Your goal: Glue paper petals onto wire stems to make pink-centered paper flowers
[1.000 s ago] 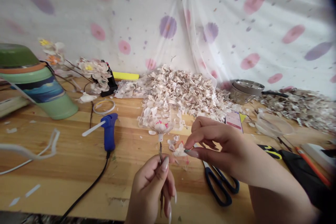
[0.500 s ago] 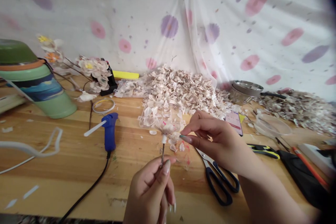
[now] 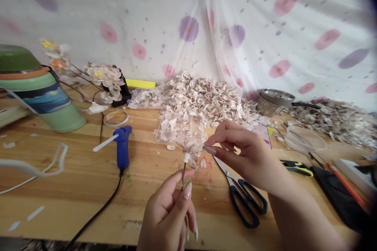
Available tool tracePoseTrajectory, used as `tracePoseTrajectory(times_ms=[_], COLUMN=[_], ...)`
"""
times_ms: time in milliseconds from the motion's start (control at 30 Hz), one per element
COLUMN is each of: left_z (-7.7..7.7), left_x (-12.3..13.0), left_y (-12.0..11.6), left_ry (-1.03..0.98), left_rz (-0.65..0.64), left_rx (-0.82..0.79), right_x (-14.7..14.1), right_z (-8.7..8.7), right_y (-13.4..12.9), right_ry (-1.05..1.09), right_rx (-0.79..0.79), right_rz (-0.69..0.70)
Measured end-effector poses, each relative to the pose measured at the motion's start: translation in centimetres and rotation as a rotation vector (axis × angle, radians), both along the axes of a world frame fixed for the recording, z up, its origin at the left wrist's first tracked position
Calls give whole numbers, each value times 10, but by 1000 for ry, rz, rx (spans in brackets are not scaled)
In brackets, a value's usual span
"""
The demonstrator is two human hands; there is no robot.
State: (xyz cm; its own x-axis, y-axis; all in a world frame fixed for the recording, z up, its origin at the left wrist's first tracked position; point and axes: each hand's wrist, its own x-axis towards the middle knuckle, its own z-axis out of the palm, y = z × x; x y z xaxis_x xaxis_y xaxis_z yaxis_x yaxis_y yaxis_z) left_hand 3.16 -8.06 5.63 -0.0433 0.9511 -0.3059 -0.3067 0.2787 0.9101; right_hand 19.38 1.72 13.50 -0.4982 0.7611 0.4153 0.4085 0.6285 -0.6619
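My left hand (image 3: 169,213) is closed around the thin dark stem of a flower (image 3: 190,146), which stands upright with pale petals above a white base (image 3: 186,157). My right hand (image 3: 246,157) pinches at the right edge of the flower, thumb and forefinger on a pale petal there. The petal is small, and its join to the flower is hard to make out. Loose petals (image 3: 203,163) lie on the table just behind the flower. Scissors (image 3: 235,184) with dark blue handles rest below my right hand, blades partly apart.
A blue glue gun (image 3: 123,153) stands at left, its black cord (image 3: 100,211) running to the front edge. Behind are a petal heap (image 3: 203,98), a clear tray (image 3: 161,135), finished flowers (image 3: 106,80) and a green tumbler (image 3: 64,113). A yellow-black cutter (image 3: 297,168) lies right.
The flower has turned or tilted slightly, and its petals look more gathered at the right. My right fingertips have risen slightly and stay against its edge. My left hand keeps the stem.
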Motion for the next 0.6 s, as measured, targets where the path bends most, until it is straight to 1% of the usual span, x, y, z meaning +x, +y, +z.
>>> tracePoseTrajectory(times_ms=[67,200,300,367,467,533,600], left_z=[-4,-14,-18,-18,-14,-10,-6], left_x=[-1,-2,-2,-1,-1,-2,-2], left_y=[1,5,8,11,15,17,19], left_ry=[16,38,45,50,3,-48,-69], left_rz=[-25,-117,-77,-57,-86,-83,-53], left_rx=[17,72,146,178,206,204,185], right_x=[0,0,1,1,2,2,3], right_z=[1,2,2,1,1,1,2], right_y=[0,0,0,0,0,0,-1], right_ry=[-1,-2,-14,-22,-30,-26,-12], right_rx=[9,21,42,44,41,46,53], right_rz=[1,1,-8,-10,-10,-14,-13])
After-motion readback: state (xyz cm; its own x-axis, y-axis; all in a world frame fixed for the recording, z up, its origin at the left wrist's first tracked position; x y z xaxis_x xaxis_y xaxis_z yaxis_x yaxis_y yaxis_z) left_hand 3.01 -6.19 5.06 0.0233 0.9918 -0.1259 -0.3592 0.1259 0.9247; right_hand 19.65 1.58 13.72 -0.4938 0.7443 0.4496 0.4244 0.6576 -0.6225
